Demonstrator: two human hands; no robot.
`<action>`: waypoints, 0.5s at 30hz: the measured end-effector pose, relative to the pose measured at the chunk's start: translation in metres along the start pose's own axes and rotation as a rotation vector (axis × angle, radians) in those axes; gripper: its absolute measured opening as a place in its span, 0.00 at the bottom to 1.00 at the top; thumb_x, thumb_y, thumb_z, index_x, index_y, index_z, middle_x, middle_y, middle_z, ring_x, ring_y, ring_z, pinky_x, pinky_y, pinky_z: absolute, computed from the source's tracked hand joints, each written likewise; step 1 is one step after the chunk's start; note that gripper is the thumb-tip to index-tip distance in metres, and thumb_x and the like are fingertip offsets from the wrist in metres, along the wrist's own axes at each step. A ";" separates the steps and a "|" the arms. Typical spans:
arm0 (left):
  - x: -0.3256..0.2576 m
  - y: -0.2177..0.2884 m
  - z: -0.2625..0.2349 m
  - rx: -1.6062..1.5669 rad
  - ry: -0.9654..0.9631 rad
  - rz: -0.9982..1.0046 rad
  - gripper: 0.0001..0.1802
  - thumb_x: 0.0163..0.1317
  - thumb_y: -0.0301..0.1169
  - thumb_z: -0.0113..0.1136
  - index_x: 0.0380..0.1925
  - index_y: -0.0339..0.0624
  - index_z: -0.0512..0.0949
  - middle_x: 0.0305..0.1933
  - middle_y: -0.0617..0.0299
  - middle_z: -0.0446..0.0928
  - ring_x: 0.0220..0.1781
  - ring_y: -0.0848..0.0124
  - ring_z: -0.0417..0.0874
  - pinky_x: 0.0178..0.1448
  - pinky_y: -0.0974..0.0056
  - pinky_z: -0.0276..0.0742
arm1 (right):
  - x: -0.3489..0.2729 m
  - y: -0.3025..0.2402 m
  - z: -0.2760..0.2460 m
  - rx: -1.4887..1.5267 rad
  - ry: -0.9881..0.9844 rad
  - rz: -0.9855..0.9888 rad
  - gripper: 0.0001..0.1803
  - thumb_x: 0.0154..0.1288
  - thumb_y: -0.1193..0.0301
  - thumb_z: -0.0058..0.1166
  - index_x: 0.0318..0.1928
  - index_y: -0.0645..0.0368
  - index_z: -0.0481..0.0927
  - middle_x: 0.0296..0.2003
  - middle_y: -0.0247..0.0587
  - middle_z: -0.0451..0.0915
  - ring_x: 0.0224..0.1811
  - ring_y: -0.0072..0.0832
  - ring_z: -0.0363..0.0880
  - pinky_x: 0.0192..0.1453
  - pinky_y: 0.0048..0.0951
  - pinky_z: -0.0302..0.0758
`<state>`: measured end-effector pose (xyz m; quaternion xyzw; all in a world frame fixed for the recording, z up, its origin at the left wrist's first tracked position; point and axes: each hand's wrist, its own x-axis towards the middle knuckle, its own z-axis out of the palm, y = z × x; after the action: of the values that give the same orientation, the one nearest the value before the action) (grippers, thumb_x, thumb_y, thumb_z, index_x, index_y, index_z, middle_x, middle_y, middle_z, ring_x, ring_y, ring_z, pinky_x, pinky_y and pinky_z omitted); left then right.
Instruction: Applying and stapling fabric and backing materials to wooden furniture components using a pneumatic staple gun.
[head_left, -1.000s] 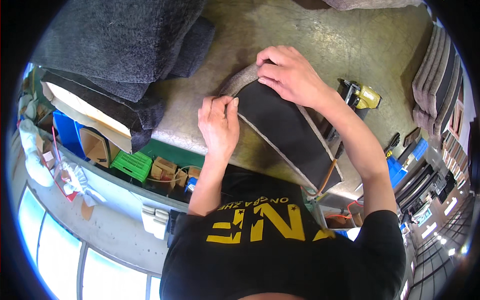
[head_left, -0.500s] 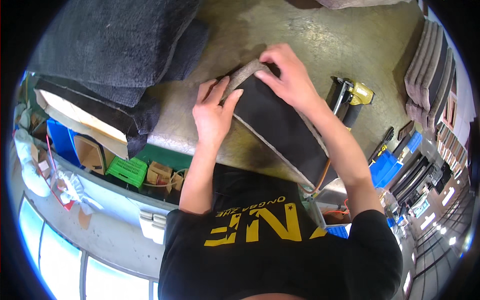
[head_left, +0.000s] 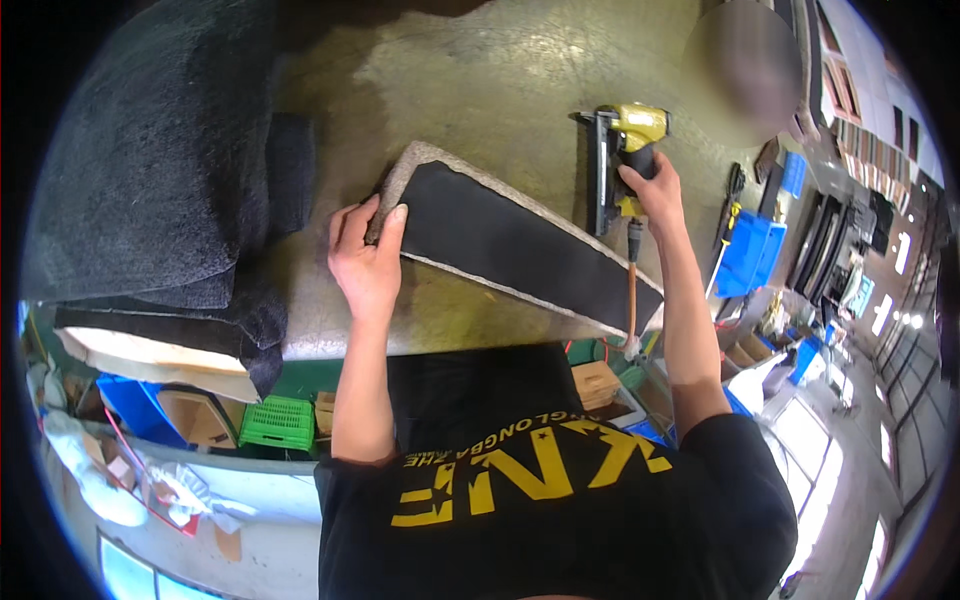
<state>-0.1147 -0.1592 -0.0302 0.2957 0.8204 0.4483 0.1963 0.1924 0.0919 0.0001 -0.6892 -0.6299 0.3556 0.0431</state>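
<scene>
grey-rimmed black panel [head_left: 515,238] on table [head_left: 490,85], left hand [head_left: 364,265] pinching its left end
right hand [head_left: 660,190] grips yellow staple gun [head_left: 642,122] by handle; panel looks light, stiff-cored, soft-rimmed, best held by edges

The long, tapering panel [head_left: 510,245], black in the middle with a fuzzy grey-brown border, lies slantwise on the worktable [head_left: 480,85], its broad end at the far left. Just beyond its far edge is the yellow-and-black pneumatic gun [head_left: 632,124], its brown hose [head_left: 632,295] crossing the panel's narrow end.
</scene>
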 end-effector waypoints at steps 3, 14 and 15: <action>0.002 -0.004 0.002 -0.004 -0.012 0.039 0.16 0.56 0.32 0.74 0.43 0.36 0.85 0.43 0.51 0.80 0.44 0.55 0.82 0.50 0.56 0.78 | -0.014 -0.013 -0.016 0.264 -0.100 0.016 0.24 0.54 0.75 0.68 0.51 0.65 0.75 0.40 0.40 0.80 0.38 0.26 0.80 0.44 0.30 0.77; -0.007 -0.003 0.003 -0.071 -0.005 0.040 0.16 0.55 0.36 0.75 0.40 0.38 0.85 0.41 0.51 0.81 0.42 0.54 0.83 0.45 0.55 0.80 | -0.136 -0.134 0.004 0.614 -0.725 0.082 0.16 0.58 0.77 0.63 0.47 0.66 0.76 0.32 0.43 0.81 0.30 0.33 0.83 0.37 0.34 0.79; -0.008 -0.003 0.003 -0.068 -0.005 0.049 0.16 0.55 0.36 0.75 0.40 0.39 0.85 0.40 0.52 0.80 0.41 0.54 0.84 0.44 0.55 0.80 | -0.138 -0.138 0.016 0.583 -0.708 0.132 0.17 0.59 0.79 0.61 0.49 0.66 0.77 0.30 0.41 0.80 0.26 0.30 0.81 0.33 0.32 0.78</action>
<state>-0.1076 -0.1639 -0.0341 0.3098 0.7968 0.4799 0.1972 0.0746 -0.0108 0.1180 -0.5231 -0.4344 0.7333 -0.0053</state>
